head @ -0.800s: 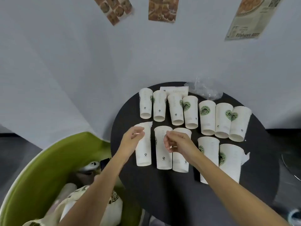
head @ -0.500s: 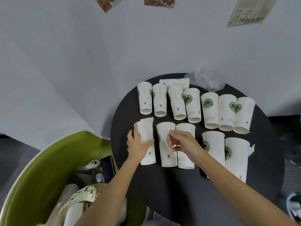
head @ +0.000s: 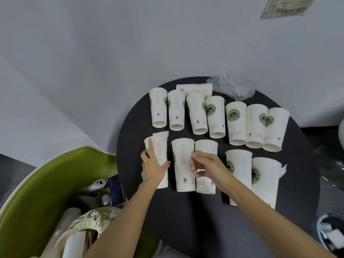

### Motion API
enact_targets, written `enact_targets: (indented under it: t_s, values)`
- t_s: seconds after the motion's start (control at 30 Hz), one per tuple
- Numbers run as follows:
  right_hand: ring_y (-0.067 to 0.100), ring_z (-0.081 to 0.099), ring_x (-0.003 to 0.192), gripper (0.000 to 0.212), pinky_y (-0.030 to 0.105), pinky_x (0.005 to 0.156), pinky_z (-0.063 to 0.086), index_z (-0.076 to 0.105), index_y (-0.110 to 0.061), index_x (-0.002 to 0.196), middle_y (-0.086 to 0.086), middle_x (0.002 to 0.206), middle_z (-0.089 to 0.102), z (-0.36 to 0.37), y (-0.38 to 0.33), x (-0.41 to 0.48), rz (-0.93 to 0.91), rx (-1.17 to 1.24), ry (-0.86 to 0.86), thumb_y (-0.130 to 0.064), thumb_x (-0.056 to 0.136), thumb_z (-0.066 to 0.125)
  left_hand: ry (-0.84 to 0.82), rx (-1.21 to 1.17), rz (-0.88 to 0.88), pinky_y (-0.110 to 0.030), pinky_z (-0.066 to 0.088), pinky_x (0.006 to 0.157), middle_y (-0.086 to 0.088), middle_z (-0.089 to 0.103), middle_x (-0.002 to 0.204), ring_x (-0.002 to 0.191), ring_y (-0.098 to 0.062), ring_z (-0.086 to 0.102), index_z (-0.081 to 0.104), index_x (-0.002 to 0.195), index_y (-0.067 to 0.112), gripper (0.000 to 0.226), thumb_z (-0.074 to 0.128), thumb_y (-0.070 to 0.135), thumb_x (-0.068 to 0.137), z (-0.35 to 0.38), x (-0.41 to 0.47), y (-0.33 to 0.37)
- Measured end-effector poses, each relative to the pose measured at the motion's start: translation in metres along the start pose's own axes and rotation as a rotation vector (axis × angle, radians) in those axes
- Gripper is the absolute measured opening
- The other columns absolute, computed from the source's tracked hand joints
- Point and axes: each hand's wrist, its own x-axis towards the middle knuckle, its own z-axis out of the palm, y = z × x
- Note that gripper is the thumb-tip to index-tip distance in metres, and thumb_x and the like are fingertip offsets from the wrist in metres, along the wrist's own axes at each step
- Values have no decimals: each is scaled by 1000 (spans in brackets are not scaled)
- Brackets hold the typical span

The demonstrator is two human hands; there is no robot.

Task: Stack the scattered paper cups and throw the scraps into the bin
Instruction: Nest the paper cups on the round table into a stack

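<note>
Left hand (head: 152, 170) grips the white paper cup with a torn rim (head: 162, 151): thumb on its right side, forefinger laid straight along its left side, palm over its lower half. This cup lies at the left end of the near row on the round black table (head: 186, 220).

Right hand (head: 208, 166) hovers with fingers curled above the third near-row cup (head: 206, 185); whether it pinches anything cannot be told.

Near row: five cups on their sides, bases toward the person; the right-end cup (head: 266, 179) is also torn at the rim. Far row of seven cups (head: 216, 118) lies side by side, a flattened cup (head: 194, 89) behind it.

Crumpled clear plastic wrap (head: 230, 86) sits at the far table edge. Blue-rimmed container (head: 329, 233) is at lower right, off the table, with white pieces inside. Green tub chair (head: 37, 192) on the left holds a dark phone (head: 115, 190).
</note>
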Motion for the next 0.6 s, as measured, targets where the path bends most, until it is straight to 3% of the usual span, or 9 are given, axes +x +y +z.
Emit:
enact_targets:
  t_s: [0.27, 0.6]
  values:
    - [15, 52, 61, 33, 23, 60, 46, 62, -13, 70, 7, 70, 58, -16, 0, 8, 20, -9, -32, -26, 98, 48, 49, 110, -44, -49, 45, 96, -16, 25, 146, 125, -38, 45, -16, 152, 38, 109, 70, 38, 86, 0, 0, 3]
    - [14, 52, 61, 33, 21, 59, 46, 61, -12, 70, 5, 69, 58, -21, 0, 12, 19, -32, -76, -22, 99, 46, 60, 51, -3, -44, 46, 85, -14, 35, 138, 110, -38, 55, -14, 151, 43, 106, 69, 34, 86, -8, -7, 0]
